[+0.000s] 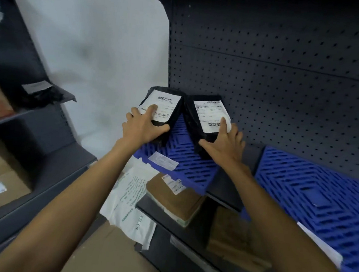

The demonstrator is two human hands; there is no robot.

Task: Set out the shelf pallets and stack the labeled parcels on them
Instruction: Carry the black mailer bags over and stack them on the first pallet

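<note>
Head view, stock listed by size

- Shelving unit (287, 80): dark pegboard back, several tiers.
- Right pallet (320, 202): blue slatted plastic, flat on the shelf, with no parcel on its visible part.
- Left pallet (185, 158): same type, just beside the first, its near corner projecting past the shelf front.
- Left parcel (166, 106) and right parcel (197, 120): black bags with white barcode labels facing up. They are tilted against each other at the far end of the left pallet, touching the pegboard.
- Left hand (142, 126): fingers spread on the left parcel's label, thumb hooked round its near edge.
- Right hand (225, 144): grips the right parcel the same way.

Risk, judged: slick bags released while tilted may slide down the slats, and weight near the overhanging corner may tip the pallet
</note>
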